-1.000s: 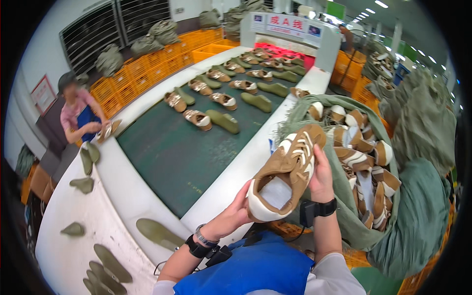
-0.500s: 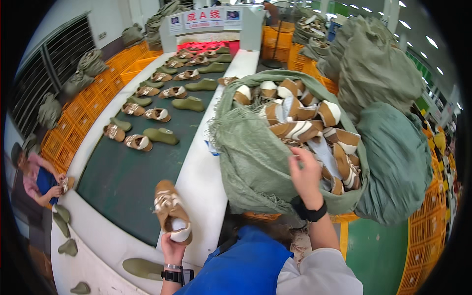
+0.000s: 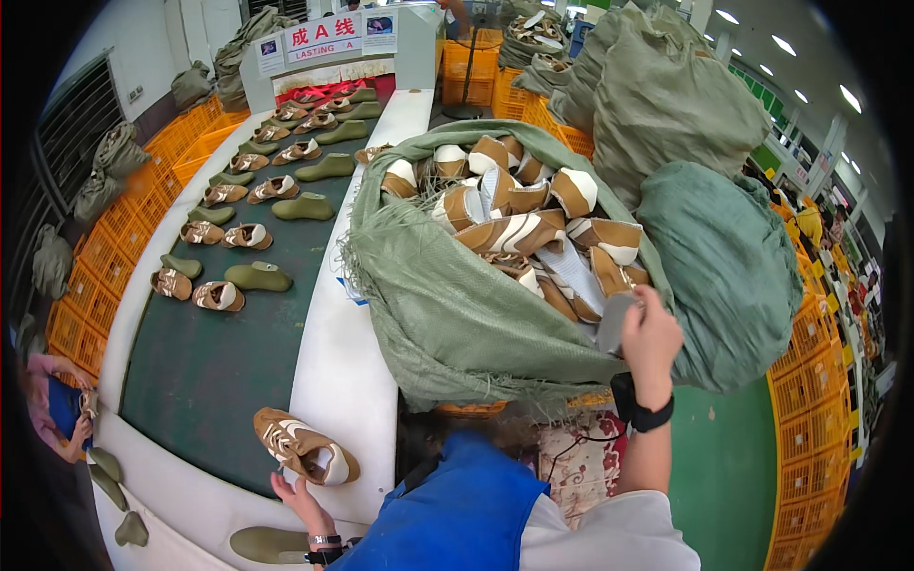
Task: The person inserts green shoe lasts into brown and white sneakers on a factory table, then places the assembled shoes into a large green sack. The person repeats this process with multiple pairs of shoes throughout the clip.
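A brown and white shoe upper [image 3: 300,443] lies on its sole side at the near end of the line, on the border between green belt and white ledge. My left hand [image 3: 307,506] is just below it, fingers spread, gripping nothing; whether a fingertip touches the shoe is unclear. To the right, a green woven sack [image 3: 457,319] gapes, heaped with brown and white shoe uppers [image 3: 519,233]. At its right rim my right hand [image 3: 650,338] pinches a grey-faced piece [image 3: 619,322], seemingly the lining side of another shoe upper, slightly blurred.
On the green belt [image 3: 219,366] stand rows of shoe uppers and olive shoe lasts [image 3: 257,277]. Another last [image 3: 267,544] lies by my left wrist. Orange crates [image 3: 809,419] and full sacks [image 3: 719,276] flank the right. A co-worker [image 3: 62,404] handles a shoe at far left.
My left hand has let go of the shoe, which now rests on the line. My right hand has moved to the sack's right rim and taken hold of a grey-faced piece. The view has shifted right.
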Motion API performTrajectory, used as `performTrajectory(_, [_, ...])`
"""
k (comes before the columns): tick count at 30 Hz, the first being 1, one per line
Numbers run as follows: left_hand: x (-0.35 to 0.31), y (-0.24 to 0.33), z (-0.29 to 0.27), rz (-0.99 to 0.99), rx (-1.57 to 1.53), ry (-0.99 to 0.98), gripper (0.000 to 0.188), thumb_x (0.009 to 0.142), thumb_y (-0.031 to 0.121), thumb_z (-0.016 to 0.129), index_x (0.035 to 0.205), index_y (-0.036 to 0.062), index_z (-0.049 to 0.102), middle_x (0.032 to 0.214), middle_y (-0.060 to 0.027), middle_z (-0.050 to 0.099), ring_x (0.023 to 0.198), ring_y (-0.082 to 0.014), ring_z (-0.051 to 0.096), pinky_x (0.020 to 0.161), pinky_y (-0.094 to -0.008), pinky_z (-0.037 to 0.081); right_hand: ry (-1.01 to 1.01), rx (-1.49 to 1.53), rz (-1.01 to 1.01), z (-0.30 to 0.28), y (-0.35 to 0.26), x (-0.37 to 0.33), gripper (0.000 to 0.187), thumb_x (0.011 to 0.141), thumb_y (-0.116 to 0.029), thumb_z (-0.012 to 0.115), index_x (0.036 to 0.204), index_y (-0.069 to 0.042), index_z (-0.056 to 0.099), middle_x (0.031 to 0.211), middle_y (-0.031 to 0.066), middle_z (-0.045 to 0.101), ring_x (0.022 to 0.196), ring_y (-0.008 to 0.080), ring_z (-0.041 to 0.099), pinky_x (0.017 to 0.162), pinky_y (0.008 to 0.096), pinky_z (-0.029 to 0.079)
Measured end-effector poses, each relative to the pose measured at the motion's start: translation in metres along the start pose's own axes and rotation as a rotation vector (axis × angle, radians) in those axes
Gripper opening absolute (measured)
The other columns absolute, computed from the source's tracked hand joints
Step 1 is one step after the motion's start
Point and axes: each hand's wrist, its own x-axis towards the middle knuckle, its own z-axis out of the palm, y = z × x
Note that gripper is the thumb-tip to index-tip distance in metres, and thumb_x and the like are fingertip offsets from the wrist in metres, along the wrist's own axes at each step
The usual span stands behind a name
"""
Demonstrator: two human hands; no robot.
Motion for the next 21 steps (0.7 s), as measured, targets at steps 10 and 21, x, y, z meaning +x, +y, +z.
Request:
performTrajectory(10, [-0.056, 0.144, 0.07, 1.3, 0.542, -0.407, 0.085, 0.065, 0.018, 0.08, 0.139, 0.0133, 0.036, 0.142, -0.0229, 0.033, 0.133, -0.0425, 0.03, 0.107, -0.0525, 0.027, -0.28, 1.525, 0.125, -0.013, -0.091, 0.023, 0.026, 0.092, -0.012, 0.052, 0.114, 0.001, 0.056, 0.1, 0.0053, 0.06, 0.088, 0.0114, 0.056, 0.078, 0.0246, 0.045])
performTrajectory(21, [-0.059, 0.147, 0.053, 0.783, 0.404, -0.474, 0.052, 0.07, 0.017, 0.076, 0.113, 0.0034, 0.051, 0.125, -0.0191, 0.052, 0.096, -0.0295, 0.062, 0.081, -0.0386, 0.053, -1.4, 1.944, 0.236, 0.077, -0.171, -0.019, 0.043, 0.098, -0.028, 0.049, 0.132, -0.002, 0.044, 0.11, 0.0105, 0.063, 0.092, 0.0168, 0.06, 0.081, 0.0299, 0.049])
